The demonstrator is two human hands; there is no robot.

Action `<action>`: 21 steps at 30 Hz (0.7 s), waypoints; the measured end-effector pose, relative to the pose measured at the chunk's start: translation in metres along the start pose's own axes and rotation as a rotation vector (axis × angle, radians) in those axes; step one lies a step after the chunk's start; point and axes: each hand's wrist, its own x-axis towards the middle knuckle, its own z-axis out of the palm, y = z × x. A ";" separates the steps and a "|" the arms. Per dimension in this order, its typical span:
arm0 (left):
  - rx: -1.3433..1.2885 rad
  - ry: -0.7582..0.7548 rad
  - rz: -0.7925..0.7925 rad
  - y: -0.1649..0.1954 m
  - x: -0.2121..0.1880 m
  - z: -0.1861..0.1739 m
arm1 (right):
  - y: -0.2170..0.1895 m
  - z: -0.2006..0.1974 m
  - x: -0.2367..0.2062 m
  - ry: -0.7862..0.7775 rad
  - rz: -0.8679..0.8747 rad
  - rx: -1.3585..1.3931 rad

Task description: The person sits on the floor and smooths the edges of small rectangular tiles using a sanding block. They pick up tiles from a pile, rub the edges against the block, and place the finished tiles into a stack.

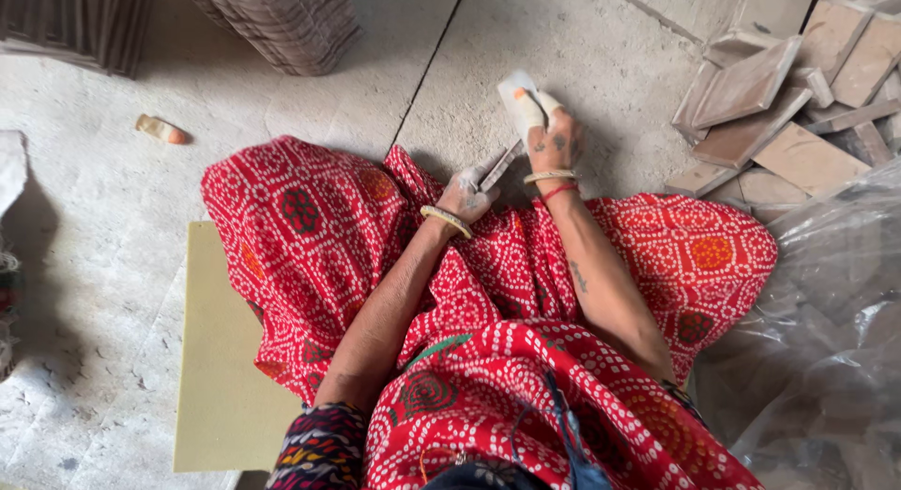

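Note:
I sit on the floor in a red patterned cloth (319, 237) that covers my lap and legs. My right hand (552, 141) grips a small pale block (519, 98), its fingers wrapped in white tape. My left hand (466, 193), dusty white, holds a thin flat metal blade (501, 165) whose tip reaches up toward the block. Both wrists wear bangles. The two hands sit close together over the concrete floor just beyond my knees.
A heap of brown square tiles (779, 105) lies at the upper right. Crumpled clear plastic sheet (835, 340) fills the right side. A yellow-green mat (221, 359) lies under me at left. Stacked ridged items (282, 21) stand at the top left; a small orange-tipped object (161, 130) lies nearby.

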 end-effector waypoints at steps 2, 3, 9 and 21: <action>-0.038 0.012 0.111 0.001 0.000 -0.001 | 0.004 0.001 -0.001 0.046 -0.027 0.040; -0.046 0.017 0.103 0.002 0.000 0.000 | 0.006 0.002 -0.005 0.034 -0.078 0.073; 0.149 0.005 0.082 0.007 0.003 0.007 | 0.020 0.007 -0.043 -0.039 -0.051 -0.163; 0.055 0.073 -0.005 0.024 -0.002 -0.007 | 0.002 0.011 -0.024 -0.015 -0.039 -0.084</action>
